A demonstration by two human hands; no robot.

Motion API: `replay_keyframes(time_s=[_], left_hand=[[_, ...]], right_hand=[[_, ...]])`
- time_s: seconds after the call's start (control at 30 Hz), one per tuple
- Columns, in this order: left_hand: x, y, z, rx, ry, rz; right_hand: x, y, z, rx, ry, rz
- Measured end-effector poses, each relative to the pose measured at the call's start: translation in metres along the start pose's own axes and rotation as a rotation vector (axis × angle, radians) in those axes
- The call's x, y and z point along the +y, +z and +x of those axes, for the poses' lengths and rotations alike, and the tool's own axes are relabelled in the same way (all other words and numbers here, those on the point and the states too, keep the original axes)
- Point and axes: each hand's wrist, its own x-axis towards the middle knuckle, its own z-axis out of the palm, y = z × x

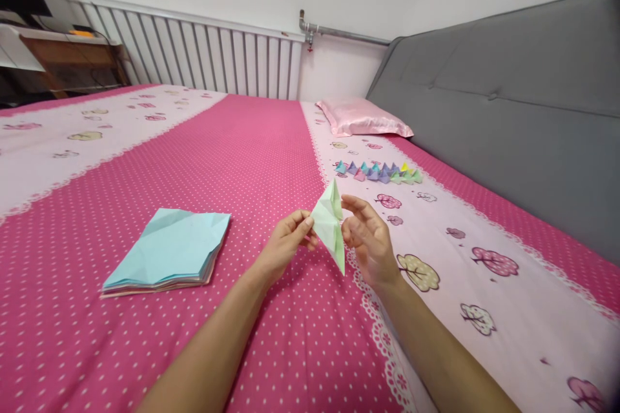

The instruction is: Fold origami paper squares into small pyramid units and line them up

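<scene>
Above the bed I see a pale green folded paper [328, 219], a creased triangular shape with its long side upright and its point to the left. My left hand [289, 239] pinches that left corner between thumb and fingers. Close by the paper's right edge is my right hand [371, 239], its fingers bent and the thumb apart from the index finger. Whether its fingertips touch the edge is hard to tell. On the left lies a stack of square paper [169, 248], light blue on top with other colours below.
Several small folded paper pieces [382, 172] in blue, purple, pink, green and yellow stand in rows beyond my hands. A pink pillow [363, 119] rests near the grey headboard [508, 84]. Behind the bed are a white radiator [194, 48] and a wooden desk [68, 55].
</scene>
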Motion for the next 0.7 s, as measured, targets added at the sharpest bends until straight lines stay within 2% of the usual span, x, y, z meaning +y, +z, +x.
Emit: replay_keyframes(time_s=[0.17,0.7], left_hand=[[-0.0013,0.0005,-0.0001,-0.028,-0.028,0.037],[-0.0024,0.0007,0.0004,-0.048,-0.025,0.080]], right_hand=[[0.0009,-0.0003,0.0001,-0.047,0.014,-0.012],[0.0018,-0.0011,0.0002,0.007,0.035,0.038]])
